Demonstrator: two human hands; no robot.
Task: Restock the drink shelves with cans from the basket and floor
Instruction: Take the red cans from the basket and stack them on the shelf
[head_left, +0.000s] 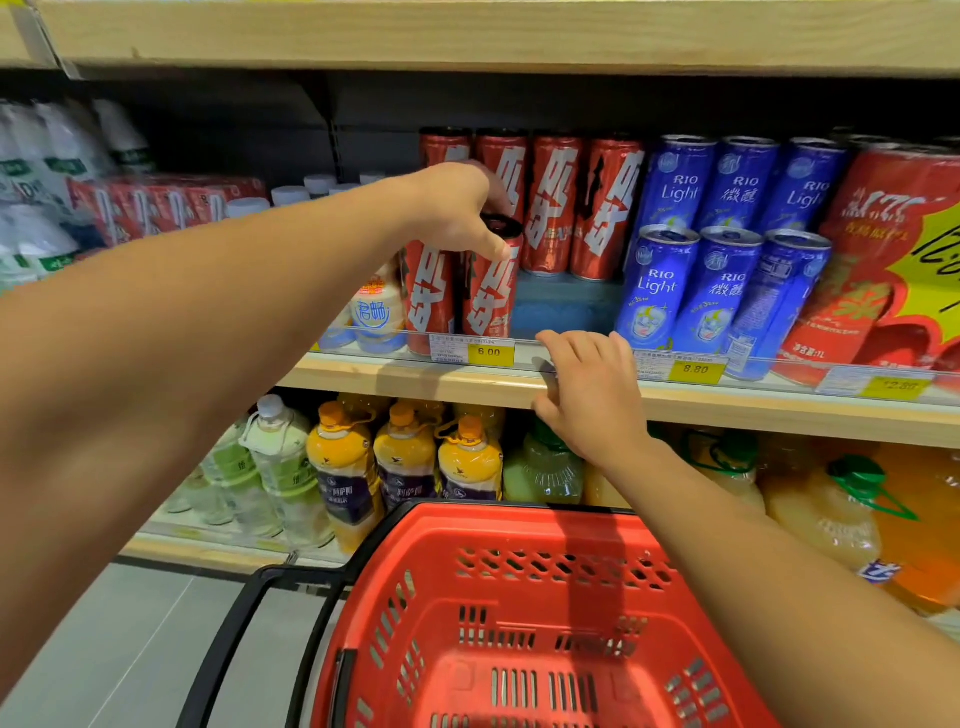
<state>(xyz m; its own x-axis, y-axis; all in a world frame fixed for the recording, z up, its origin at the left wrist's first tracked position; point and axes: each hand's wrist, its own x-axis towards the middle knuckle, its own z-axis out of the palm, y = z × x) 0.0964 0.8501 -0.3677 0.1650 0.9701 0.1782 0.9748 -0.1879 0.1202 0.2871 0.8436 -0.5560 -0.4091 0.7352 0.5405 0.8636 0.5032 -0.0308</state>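
My left hand (457, 208) grips the top of a tall red can (488, 291) standing at the front of the middle shelf (467, 382), beside another red can (428, 299). More red cans (576, 208) stand in a row behind, with a gap on the shelf to the right of the held can. My right hand (592, 395) rests with its fingers spread on the shelf's front edge, holding nothing. The red basket (519, 618) below shows no cans inside.
Blue Rio Light cans (685, 280) stand to the right of the gap, and large red cartons (883, 249) lie beyond them. Small white bottles (376, 312) sit left of the red cans. Juice bottles (405, 457) fill the lower shelf. Grey floor (130, 649) lies at left.
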